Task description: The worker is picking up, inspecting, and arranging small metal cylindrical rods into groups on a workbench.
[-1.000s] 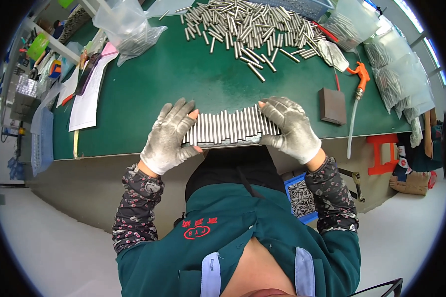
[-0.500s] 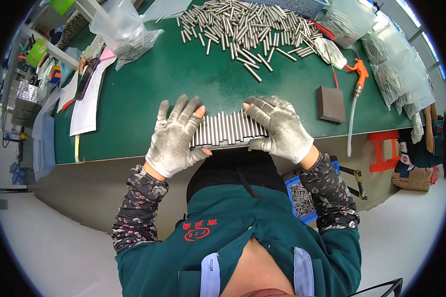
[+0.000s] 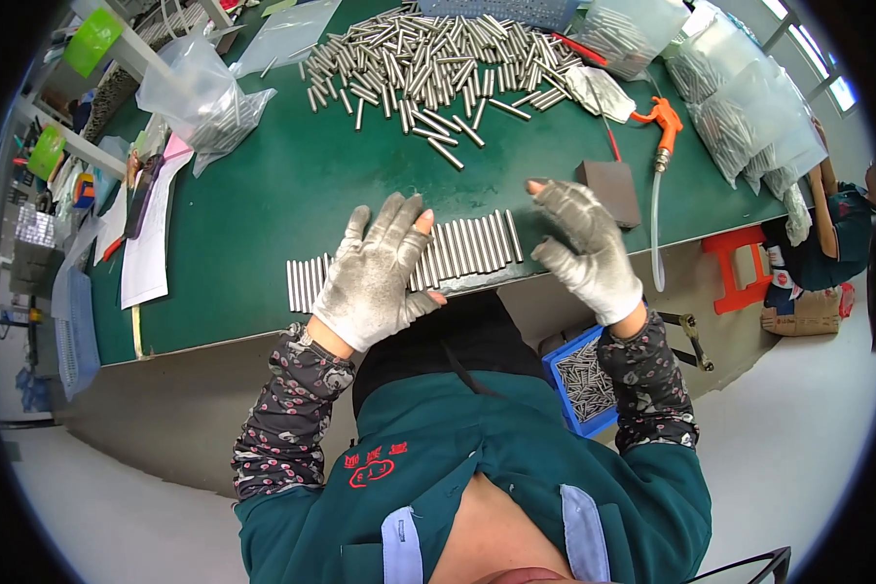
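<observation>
— The left hand (image 3: 375, 277) lies flat, fingers spread, on the row of steel pins (image 3: 457, 251) at the counter (image 3: 263, 195) edge.

— And the right hand (image 3: 584, 243) hovers open, holding nothing. One push, and the pins may roll off.

Clear plastic bags (image 3: 749, 107) of, seemingly, metal pins, table's right; another bag (image 3: 200, 97) far left.
</observation>
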